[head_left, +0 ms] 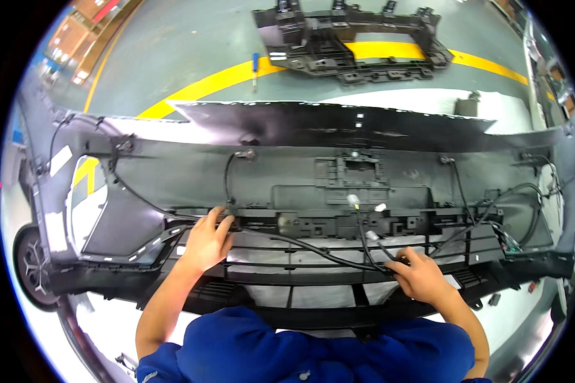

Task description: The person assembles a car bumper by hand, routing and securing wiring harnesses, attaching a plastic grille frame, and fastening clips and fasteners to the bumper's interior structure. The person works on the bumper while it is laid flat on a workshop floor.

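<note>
A large black plastic car bumper (172, 179) lies inside-up across a white work stand. A black cable harness (313, 247) runs along its lower grille bars, with branches rising to small sensors (244, 154). My left hand (207, 241) presses on the harness at the left of the grille, fingers curled over the cable. My right hand (421, 276) pinches the same cable low on the right side. White connectors (354, 202) sit near the bumper's middle bracket.
A second black plastic frame (351, 45) lies on the grey floor beyond, across a yellow floor line (198, 86). A blue-handled screwdriver (255, 69) rests on the floor. A wheel (35, 268) shows at the left edge; cardboard boxes (83, 35) stand at the top left.
</note>
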A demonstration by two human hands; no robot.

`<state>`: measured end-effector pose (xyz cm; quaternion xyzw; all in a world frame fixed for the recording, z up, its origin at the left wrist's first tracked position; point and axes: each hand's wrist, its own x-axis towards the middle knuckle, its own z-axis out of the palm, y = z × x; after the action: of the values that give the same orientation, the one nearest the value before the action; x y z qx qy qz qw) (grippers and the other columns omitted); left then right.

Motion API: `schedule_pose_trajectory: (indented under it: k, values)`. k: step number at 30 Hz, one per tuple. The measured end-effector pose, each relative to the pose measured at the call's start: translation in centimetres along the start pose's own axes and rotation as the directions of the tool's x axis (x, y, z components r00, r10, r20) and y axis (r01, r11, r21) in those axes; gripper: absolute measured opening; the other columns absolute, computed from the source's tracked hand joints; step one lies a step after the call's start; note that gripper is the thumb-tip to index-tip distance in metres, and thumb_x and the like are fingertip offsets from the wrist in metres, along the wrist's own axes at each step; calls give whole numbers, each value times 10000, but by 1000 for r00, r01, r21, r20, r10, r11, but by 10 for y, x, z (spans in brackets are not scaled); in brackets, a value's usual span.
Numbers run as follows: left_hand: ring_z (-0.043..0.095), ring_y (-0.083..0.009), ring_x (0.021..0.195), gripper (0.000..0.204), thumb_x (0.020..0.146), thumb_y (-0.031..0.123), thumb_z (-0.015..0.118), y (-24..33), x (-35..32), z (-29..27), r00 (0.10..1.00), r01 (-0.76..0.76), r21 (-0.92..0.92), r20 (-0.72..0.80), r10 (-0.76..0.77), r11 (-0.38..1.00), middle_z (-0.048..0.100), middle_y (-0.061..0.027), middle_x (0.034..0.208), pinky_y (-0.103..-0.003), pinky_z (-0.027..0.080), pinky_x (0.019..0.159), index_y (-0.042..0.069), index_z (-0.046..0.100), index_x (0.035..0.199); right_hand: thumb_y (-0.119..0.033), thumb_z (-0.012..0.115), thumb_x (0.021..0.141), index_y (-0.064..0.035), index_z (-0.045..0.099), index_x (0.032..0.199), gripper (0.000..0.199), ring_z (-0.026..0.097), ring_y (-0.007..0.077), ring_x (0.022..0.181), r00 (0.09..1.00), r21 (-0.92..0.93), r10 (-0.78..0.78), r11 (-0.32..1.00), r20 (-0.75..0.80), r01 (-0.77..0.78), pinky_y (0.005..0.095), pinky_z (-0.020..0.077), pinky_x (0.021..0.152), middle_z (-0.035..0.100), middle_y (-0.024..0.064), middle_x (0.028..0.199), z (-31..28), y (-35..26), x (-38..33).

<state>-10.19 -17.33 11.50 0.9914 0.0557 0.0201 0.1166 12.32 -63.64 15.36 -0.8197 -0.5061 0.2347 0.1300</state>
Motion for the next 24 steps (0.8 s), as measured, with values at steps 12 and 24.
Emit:
schedule_pose_trajectory:
  k: [12, 24]
  values:
    - [647, -320, 893, 311, 872, 188, 735, -18, -28, 2, 996, 80, 67, 33, -82, 995, 648, -114, 940, -428, 506, 811, 30, 695, 1137, -199, 776, 886, -94, 682, 1173, 320, 643, 384, 1093, 995, 45, 76, 996, -57, -73, 490, 528, 962, 592, 189, 1322, 28, 1, 5]
    - [608, -363, 926, 256, 843, 192, 784, -27, -37, -5, 985, 150, 12, 89, -150, 989, 631, -152, 959, -462, 496, 818, 5, 660, 965, -258, 826, 846, -90, 704, 1077, 311, 650, 376, 1091, 996, 150, 47, 988, -72, -36, 462, 525, 945, 647, 125, 1229, -8, 1, 15]
